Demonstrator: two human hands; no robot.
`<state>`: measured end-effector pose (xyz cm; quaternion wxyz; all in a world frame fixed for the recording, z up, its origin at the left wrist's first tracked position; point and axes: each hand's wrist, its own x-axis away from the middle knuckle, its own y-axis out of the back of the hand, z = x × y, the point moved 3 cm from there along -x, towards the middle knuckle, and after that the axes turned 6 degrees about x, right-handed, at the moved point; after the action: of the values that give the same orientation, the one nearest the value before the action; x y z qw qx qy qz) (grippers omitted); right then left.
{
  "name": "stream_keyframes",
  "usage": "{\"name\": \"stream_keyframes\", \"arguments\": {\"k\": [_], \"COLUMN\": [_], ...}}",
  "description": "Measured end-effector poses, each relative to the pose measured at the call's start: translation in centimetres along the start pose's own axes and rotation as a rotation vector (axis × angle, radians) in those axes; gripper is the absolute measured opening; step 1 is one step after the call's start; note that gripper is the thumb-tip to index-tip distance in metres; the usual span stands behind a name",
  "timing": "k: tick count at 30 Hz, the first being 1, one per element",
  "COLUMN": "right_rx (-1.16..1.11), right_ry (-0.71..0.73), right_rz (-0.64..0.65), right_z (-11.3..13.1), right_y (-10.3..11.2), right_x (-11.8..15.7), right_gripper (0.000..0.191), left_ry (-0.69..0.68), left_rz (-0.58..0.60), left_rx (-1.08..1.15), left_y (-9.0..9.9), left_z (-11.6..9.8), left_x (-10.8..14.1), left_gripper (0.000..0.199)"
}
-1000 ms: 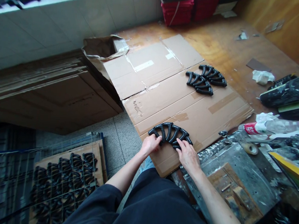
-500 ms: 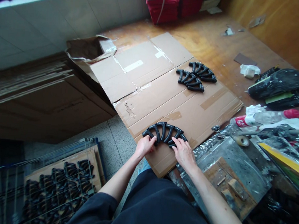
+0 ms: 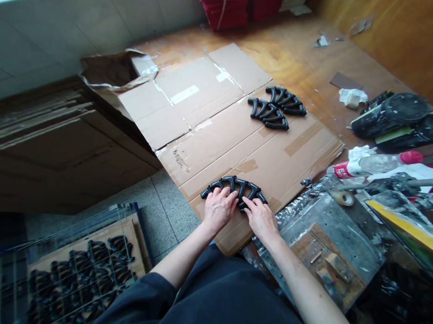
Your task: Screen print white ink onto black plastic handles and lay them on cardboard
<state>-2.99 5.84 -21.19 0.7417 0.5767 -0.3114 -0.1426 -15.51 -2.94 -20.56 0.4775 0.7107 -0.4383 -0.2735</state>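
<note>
A fan-shaped row of black curved handle-like pieces (image 3: 240, 185) lies at the near end of the flattened cardboard (image 3: 217, 147). My left hand (image 3: 219, 208) reaches over the left part of the row, its fingers bent down and closed on the pieces. On the right part, my right hand (image 3: 260, 216) grips pieces with thumb and fingers close together. The hands partly hide the lower ends of the row. Farther back on the cardboard, two more fans of the same black pieces (image 3: 269, 114) rest side by side.
A wire rack (image 3: 139, 221) holding many black pieces stands low at left, near stacked cardboard (image 3: 102, 160). To the right are a plastic bottle (image 3: 381, 164), a tape roll (image 3: 344, 198) and a wooden board (image 3: 320, 261). Red bundles (image 3: 226, 8) sit at the back.
My left hand has moved from the row's left end onto its upper left pieces. My right hand has shifted slightly left, closer to the left one. The whole view has shifted a little.
</note>
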Motion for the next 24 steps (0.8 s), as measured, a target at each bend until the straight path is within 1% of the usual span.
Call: {"name": "stream_keyframes", "arguments": {"k": [4, 8, 12, 17, 24], "right_rx": [-0.015, -0.035, -0.038, -0.039, 0.014], "right_ry": [-0.034, -0.075, -0.079, -0.075, -0.081], "right_rz": [0.036, 0.016, -0.011, -0.042, -0.041], "right_z": [0.2, 0.0, -0.4, -0.8, -0.9], "right_y": [0.2, 0.5, 0.5, 0.3, 0.8], "right_x": [-0.6, -0.9, -0.9, -0.8, -0.9], "right_gripper": [0.036, 0.031, 0.029, 0.029, 0.028], "left_ry": [0.046, 0.062, 0.046, 0.067, 0.063], "left_rz": [0.078, 0.134, 0.135, 0.124, 0.105], "left_rx": [-0.03, -0.031, -0.044, -0.038, -0.029], "left_y": [-0.1, -0.1, 0.1, 0.4, 0.5], "left_z": [-0.3, 0.1, 0.3, 0.6, 0.7], "left_x": [0.1, 0.4, 0.5, 0.7, 1.0], "left_gripper": [0.036, 0.034, 0.033, 0.037, 0.038]}}
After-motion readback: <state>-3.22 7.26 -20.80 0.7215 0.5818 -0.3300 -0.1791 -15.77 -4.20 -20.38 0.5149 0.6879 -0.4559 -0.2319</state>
